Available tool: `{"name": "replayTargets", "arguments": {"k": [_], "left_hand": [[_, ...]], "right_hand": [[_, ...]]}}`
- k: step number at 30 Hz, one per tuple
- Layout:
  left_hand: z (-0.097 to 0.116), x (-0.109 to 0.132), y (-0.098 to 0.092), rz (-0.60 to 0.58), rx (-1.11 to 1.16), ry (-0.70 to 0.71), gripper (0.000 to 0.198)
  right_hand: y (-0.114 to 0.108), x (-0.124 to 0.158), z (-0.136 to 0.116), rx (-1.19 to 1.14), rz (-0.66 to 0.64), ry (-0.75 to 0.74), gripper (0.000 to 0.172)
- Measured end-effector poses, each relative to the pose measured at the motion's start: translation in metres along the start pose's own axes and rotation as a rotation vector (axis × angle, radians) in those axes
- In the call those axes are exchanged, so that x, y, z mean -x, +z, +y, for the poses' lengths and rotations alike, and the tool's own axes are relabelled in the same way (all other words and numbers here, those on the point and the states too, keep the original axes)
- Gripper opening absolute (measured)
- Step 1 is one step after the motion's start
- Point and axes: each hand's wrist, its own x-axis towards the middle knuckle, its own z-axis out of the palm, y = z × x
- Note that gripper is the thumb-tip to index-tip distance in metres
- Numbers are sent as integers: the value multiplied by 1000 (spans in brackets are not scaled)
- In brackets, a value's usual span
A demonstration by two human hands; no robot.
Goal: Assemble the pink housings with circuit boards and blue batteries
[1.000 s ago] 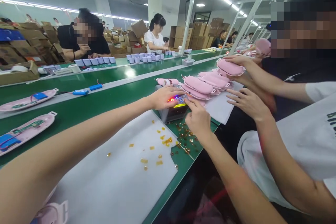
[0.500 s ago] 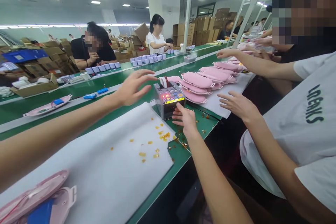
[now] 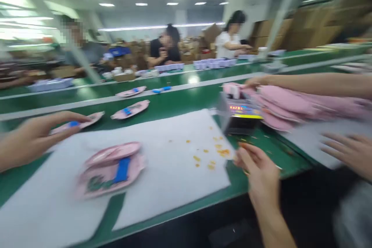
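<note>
The view is smeared by motion. My left hand [image 3: 31, 137] hovers at the left with its fingers spread and nothing in it, just short of a pink shell with a blue part [image 3: 77, 124] at the belt's edge. My right hand [image 3: 257, 166] is below the tape dispenser [image 3: 241, 118], its fingertips pinched together with an amber speck at the tips. On the white foam sheet [image 3: 174, 155] between my hands lie two open pink shells [image 3: 112, 168], one of them with a blue battery and a green board.
Small amber scraps [image 3: 215, 151] dot the sheet near the dispenser. A co-worker's hand [image 3: 345, 151] rests on another white sheet at the right, and their other arm [image 3: 290, 81] reaches over a stack of pink cases [image 3: 290, 102]. More pink shells [image 3: 130, 109] lie on the green belt. Several people sit across it.
The view has swung left. My left hand has left the dispenser and moved far left toward the belt. My right hand has pulled back from the dispenser toward me.
</note>
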Motion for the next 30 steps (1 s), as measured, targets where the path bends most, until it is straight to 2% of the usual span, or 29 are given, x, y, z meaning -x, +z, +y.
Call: {"name": "replayTargets", "arguments": {"k": [1,3,5,7,9,12,15,18,21,24,26,30], "left_hand": [[1,32,-4,-10,-84,-166,40],[13,82,-1,-135,-109,-389,57],[27,109,13,-253,-73,-531,61],[36,118,31,-298,-1,-587,65],[40,116,47,-257,86,-576,67],[37,107,60,-111,192,-549,60],[31,100,66,-46,275,-585,47],[28,101,73,-9,310,-534,35],[25,106,82,121,428,-498,24],[17,113,90,198,737,-557,22],[11,117,94,228,906,-608,23],[5,118,101,348,1012,-724,21]], "right_hand": [[2,14,1,73,-52,-58,48],[20,33,-1,210,-284,-215,53],[60,51,-6,329,-588,-367,53],[115,70,-9,466,-860,-476,54],[174,84,-8,655,-1040,-521,57],[249,87,4,934,-1173,-469,66],[291,82,19,1045,-1226,-411,69],[303,81,32,1019,-1252,-406,65],[293,79,38,943,-1233,-357,56],[279,76,36,846,-1190,-293,59],[275,78,33,755,-1173,-188,64],[286,96,34,650,-1211,-2,65]]}}
